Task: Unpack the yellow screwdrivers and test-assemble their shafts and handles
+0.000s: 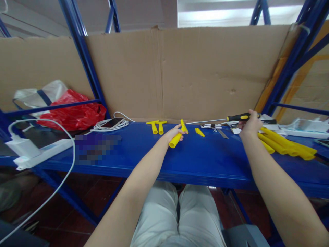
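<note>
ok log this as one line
left hand: holds yellow piece | right hand: holds screwdriver | blue shelf: two yellow T-shaped pieces near cardboard

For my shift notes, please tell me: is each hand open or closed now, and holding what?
Left hand: closed, holding a yellow handle.
Right hand: closed, holding a screwdriver.

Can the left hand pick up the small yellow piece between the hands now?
Probably not while full: the left hand holds a yellow tubular piece, although nothing seems to block the way to the small yellow piece.

Blue shelf bench (203, 157) and screwdriver (233, 118) suggest a workshop.
</note>
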Demonstrator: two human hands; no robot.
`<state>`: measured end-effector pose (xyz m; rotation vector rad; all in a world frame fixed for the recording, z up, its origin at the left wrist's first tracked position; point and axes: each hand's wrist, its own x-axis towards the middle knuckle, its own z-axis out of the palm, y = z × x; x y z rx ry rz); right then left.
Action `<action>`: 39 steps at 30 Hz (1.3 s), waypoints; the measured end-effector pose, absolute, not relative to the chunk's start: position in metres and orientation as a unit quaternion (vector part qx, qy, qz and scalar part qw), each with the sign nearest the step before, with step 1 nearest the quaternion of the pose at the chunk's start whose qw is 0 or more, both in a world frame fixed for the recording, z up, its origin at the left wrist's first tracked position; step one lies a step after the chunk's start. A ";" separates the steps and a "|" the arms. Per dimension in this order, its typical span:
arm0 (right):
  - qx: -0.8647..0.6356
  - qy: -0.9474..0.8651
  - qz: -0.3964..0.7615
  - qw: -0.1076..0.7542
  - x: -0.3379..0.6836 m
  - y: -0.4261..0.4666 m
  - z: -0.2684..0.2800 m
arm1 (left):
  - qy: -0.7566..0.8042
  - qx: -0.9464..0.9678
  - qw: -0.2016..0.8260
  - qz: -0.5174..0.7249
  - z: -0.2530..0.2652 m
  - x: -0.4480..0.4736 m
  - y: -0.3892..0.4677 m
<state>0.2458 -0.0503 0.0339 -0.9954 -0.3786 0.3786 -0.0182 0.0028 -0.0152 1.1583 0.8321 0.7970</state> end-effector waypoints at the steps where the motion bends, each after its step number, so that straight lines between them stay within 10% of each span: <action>1: -0.471 -0.179 0.180 0.845 0.245 -0.050 0.034 | 0.369 0.515 0.688 0.354 -0.015 -0.018 0.003; 30: -0.423 -0.232 0.387 0.786 0.260 -0.056 0.039 | 0.415 0.524 0.640 0.379 -0.008 -0.015 -0.006; 39: -0.432 -0.252 0.290 0.816 0.257 -0.053 0.037 | 0.420 0.531 0.633 0.376 -0.009 -0.014 -0.007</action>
